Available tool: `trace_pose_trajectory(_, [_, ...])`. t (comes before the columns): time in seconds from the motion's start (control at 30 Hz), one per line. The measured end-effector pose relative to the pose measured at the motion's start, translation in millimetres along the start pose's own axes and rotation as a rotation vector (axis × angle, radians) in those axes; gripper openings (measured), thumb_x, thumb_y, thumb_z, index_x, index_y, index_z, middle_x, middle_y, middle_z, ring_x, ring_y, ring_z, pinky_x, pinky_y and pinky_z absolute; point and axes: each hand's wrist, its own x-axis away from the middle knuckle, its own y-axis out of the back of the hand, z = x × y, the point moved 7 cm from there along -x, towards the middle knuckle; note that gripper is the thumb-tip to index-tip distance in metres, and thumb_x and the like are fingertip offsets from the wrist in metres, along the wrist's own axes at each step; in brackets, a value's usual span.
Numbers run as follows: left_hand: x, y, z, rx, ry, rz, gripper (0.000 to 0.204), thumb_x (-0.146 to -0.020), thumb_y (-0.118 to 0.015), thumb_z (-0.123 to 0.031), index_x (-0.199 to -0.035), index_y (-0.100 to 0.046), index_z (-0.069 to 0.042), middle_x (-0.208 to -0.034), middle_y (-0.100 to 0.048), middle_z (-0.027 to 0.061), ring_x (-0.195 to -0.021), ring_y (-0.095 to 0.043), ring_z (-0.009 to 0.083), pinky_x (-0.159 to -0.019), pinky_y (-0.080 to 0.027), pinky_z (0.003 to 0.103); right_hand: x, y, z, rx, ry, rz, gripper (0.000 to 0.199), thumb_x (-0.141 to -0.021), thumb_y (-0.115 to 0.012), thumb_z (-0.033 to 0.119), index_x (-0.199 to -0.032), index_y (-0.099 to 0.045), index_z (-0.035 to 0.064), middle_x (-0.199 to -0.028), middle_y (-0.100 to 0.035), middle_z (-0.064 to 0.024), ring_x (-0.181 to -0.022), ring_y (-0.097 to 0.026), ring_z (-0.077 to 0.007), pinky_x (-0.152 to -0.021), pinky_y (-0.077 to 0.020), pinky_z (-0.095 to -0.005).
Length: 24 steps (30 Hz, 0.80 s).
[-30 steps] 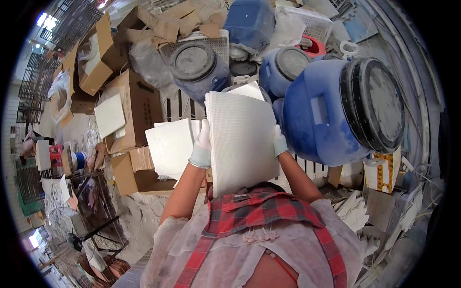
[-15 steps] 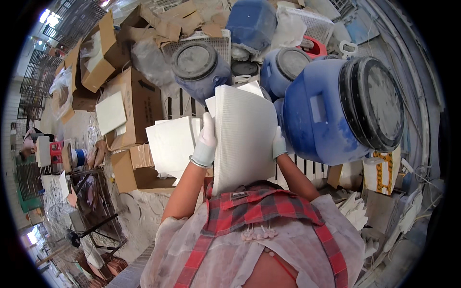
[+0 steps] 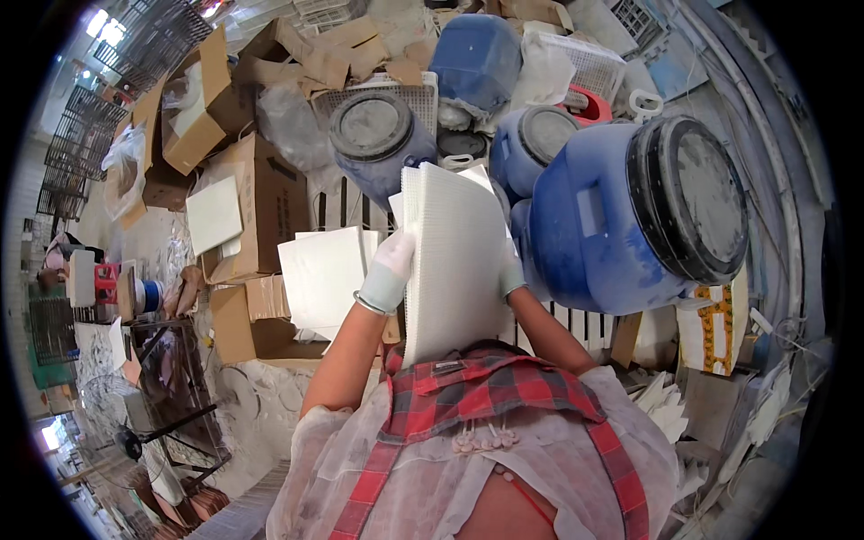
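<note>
A thick stack of white sheets (image 3: 459, 270) with a ribbed, grid-like surface stands upright before my chest, its lower edge against my red checked apron. Gloved in white, my left hand (image 3: 390, 267) is closed on the stack's left edge. My right hand (image 3: 512, 273), also gloved, grips the right edge; its fingers are partly hidden by the sheets. Behind the top of the stack, more white sheets (image 3: 477, 175) peek out. Just left of my left hand lie other loose white sheets (image 3: 326, 277).
At right stands a big blue drum (image 3: 598, 216) with a black-rimmed lid. Another blue drum (image 3: 376, 135) is ahead, beside a white crate (image 3: 423, 94). Cardboard boxes (image 3: 270, 202) crowd the left, one holding up a white sheet (image 3: 214, 216). A slatted pallet (image 3: 360, 211) lies beneath.
The stack has turned slightly and looks narrower. My left hand has shifted a little down and inward on its edge, and my right hand has moved inward, its fingers now more hidden.
</note>
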Motion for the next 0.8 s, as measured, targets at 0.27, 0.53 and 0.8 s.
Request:
trace_pose_trajectory(0.27, [-12.4, 24.9, -7.8, 0.205, -0.114, -0.217, 0.037, -0.095, -0.05, -0.026, -0.108, -0.061, 0.007, -0.098, -0.064, 0.0089, -0.085, -0.058, 0.0142, -0.078, -0.046, 0.027, 79.5, -71.9, 174.6, 0.843, 0.548, 0.054, 0.06, -0.094, -0.047, 0.038, -0.134, -0.038, -0.0045, -0.131, -0.043, -0.0303, -0.121, -0.044, -0.0395, -0.102, -0.0362, -0.0413])
trace_pose_trajectory(0.53, [2.6, -3.3, -70.9, 0.131, -0.366, -0.154, 0.039, -0.096, -0.049, -0.028, -0.112, -0.058, 0.007, -0.099, -0.064, 0.009, -0.087, -0.058, 0.0142, -0.079, -0.046, 0.028, 209.5, -137.4, 266.7, 0.714, 0.811, 0.465, 0.088, -0.085, -0.06, 0.039, -0.144, -0.012, -0.0062, -0.148, -0.016, -0.0286, -0.138, -0.021, -0.037, -0.111, -0.0234, -0.0367])
trace_pose_trajectory(0.8, [23.7, -19.0, -87.3, -0.127, -0.413, -0.074, 0.039, -0.093, -0.055, -0.026, -0.117, -0.058, 0.005, -0.1, -0.065, 0.0088, -0.089, -0.058, 0.0108, -0.081, -0.046, 0.025, 219.1, -122.8, 256.6, 0.547, 0.832, 0.471, 0.088, -0.086, -0.059, 0.039, -0.143, -0.013, -0.0076, -0.148, -0.02, -0.0283, -0.138, -0.023, -0.0342, -0.111, -0.023, -0.0353])
